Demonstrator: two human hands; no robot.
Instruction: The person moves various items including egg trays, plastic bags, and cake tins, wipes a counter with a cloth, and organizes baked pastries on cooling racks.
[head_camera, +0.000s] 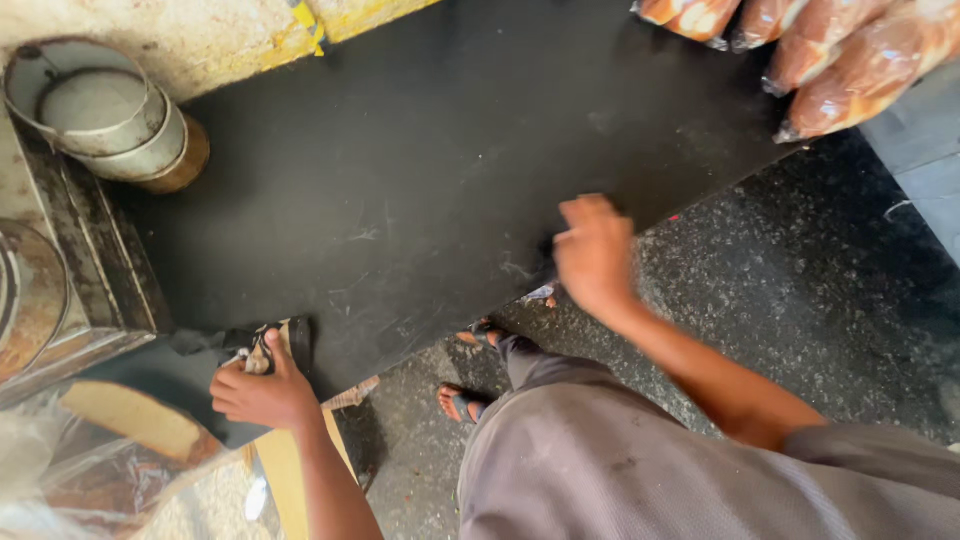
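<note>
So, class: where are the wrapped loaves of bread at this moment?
In the head view, the wrapped loaves lie at the top right corner, on the far right end of the black tabletop, well beyond the right hand.

Black desk (420, 170) seen from above. Left hand (262, 392) grips dark cloth (268, 345) at desk's near left corner. Right hand (595, 255) blurred, fingers curled, at near edge. Bagged bread (840, 50) at far right corner. Stacked metal tins (100, 110) far left.
</note>
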